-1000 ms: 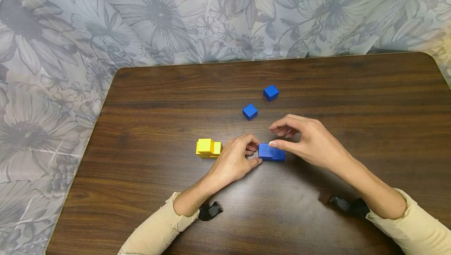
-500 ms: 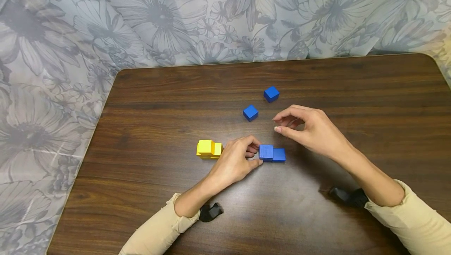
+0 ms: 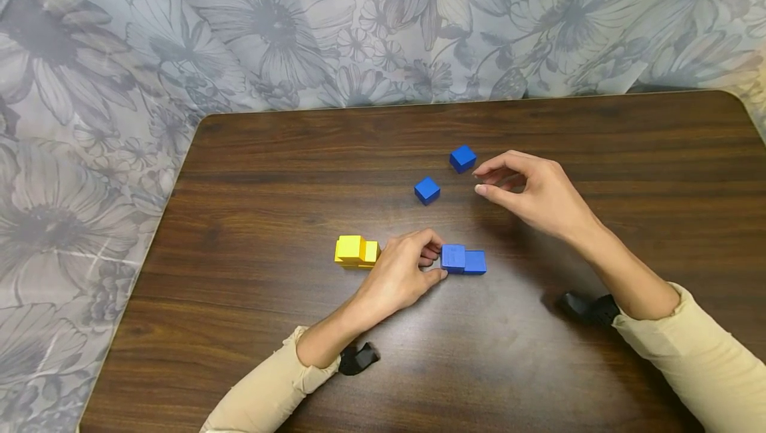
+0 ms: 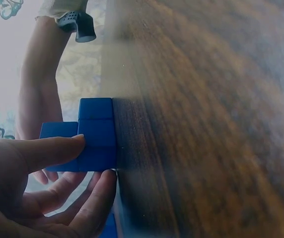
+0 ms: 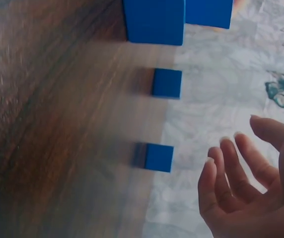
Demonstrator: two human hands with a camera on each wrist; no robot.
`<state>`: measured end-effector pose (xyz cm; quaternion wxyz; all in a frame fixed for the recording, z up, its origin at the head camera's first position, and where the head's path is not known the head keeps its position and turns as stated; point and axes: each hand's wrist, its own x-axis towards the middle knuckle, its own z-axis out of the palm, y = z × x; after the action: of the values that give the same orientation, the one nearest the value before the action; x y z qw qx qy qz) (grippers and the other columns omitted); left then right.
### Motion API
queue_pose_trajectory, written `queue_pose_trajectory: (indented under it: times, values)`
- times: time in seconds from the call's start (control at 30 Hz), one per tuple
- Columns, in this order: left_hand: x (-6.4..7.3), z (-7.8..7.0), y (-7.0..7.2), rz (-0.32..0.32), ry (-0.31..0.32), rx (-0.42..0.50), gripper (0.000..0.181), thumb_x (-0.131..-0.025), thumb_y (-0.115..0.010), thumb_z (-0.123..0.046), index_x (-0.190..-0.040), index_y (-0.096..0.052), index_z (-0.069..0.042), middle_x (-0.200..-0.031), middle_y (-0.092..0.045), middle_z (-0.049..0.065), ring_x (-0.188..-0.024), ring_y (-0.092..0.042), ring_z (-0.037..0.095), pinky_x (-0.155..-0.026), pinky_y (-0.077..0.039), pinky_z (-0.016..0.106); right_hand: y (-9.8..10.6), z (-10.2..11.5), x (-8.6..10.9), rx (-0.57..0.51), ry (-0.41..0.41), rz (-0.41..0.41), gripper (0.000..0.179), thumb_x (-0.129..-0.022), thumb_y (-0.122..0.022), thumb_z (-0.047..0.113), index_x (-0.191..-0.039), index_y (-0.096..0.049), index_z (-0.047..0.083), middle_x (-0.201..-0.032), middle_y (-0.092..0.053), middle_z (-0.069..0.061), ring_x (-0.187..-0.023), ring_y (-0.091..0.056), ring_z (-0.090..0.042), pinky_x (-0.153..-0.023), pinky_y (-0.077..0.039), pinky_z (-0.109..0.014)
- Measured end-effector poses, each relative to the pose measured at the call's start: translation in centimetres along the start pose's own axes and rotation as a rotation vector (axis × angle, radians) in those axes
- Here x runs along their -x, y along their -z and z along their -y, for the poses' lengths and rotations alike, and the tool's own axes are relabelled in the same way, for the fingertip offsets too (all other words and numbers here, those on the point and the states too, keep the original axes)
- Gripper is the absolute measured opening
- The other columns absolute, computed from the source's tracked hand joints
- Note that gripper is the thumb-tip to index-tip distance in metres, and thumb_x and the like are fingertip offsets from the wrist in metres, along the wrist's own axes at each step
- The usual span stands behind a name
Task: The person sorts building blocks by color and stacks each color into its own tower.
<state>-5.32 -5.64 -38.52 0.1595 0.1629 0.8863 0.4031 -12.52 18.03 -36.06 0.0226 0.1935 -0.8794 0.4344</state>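
Note:
My left hand (image 3: 397, 270) pinches the left end of a small blue block build (image 3: 453, 258), thumb on the near side and fingers behind. In the left wrist view, the blue blocks (image 4: 97, 134) form a low row on the tabletop with a raised part at one end, under the thumb (image 4: 57, 151). My right hand (image 3: 538, 190) hovers over the table with loosely bent fingers and nothing in them. Its fingertips are just right of the farther blue cube (image 3: 463, 158). A second loose blue cube (image 3: 427, 190) lies nearer, to the left.
A stepped group of yellow blocks (image 3: 353, 249) stands left of the left hand, partly behind it. The dark wooden table (image 3: 269, 180) ends at a back edge, before a flower-patterned cloth (image 3: 275, 27). Black devices (image 3: 359, 358) sit at both wrists.
My right hand has lifted off the blue block build and moved away toward the back, up to the farther loose cube. The left hand has stayed at the build.

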Motion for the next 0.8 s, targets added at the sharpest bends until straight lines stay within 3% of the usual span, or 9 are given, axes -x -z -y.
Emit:
queue_pose_trajectory:
  times: [0.63, 0.8]
  values:
    - [0.0, 0.0, -0.1, -0.004, -0.008, 0.026, 0.029, -0.084, -0.08, -0.008, -0.11, -0.068, -0.009, -0.106, -0.069, 0.001, -0.091, -0.067, 0.008, -0.08, -0.052, 0.014, 0.4, -2.4, -2.6, 0.013, -0.037, -0.033, 0.03, -0.086, -0.078, 0.008, -0.115, -0.069, 0.006, -0.105, -0.07, -0.008, -0.092, -0.064, -0.02, -0.076, -0.05, -0.015]
    - [0.0, 0.1, -0.1, 0.001, -0.001, 0.031, 0.029, -0.084, -0.08, -0.008, -0.11, -0.068, -0.009, -0.106, -0.069, 0.001, -0.091, -0.066, 0.008, -0.08, -0.052, 0.014, 0.3, -2.7, -3.3, 0.02, -0.033, -0.026, 0.031, -0.086, -0.078, 0.008, -0.115, -0.069, 0.007, -0.107, -0.07, -0.008, -0.092, -0.064, -0.018, -0.077, -0.049, -0.016]
